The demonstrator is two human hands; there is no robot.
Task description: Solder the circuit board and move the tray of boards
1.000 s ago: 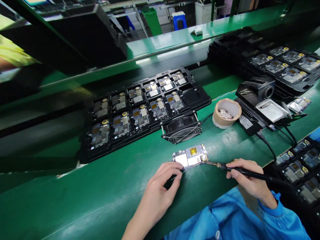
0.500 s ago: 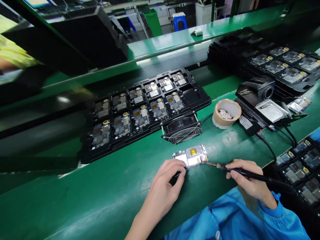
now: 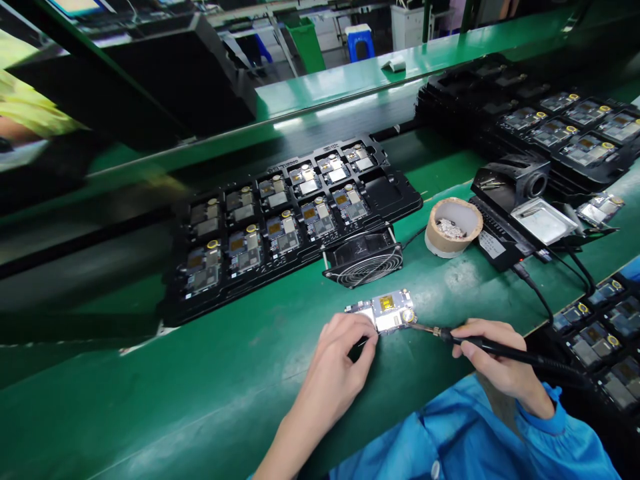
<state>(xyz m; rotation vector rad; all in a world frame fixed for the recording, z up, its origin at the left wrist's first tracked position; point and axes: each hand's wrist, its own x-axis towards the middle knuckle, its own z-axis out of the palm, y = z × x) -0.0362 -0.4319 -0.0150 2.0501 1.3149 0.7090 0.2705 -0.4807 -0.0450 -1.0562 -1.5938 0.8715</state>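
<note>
A small circuit board (image 3: 387, 309) lies flat on the green bench. My left hand (image 3: 336, 367) rests at its near left corner, fingers curled and pinched against the board's edge. My right hand (image 3: 493, 360) grips a black soldering iron (image 3: 500, 347) like a pen, and its metal tip touches the board's right end beside a round gold part. My blue sleeves (image 3: 465, 433) fill the bottom right.
A black tray of several boards (image 3: 293, 213) lies behind, with a small black fan (image 3: 364, 257) before it. A round pot of solder scraps (image 3: 453, 226) and the iron's black stand (image 3: 520, 200) sit to the right. More trays (image 3: 560, 123) are stacked at far right and lower right (image 3: 600, 340).
My left hand has slid up and to the right, covering more of the board's near left corner. The right hand and the iron have stayed put.
</note>
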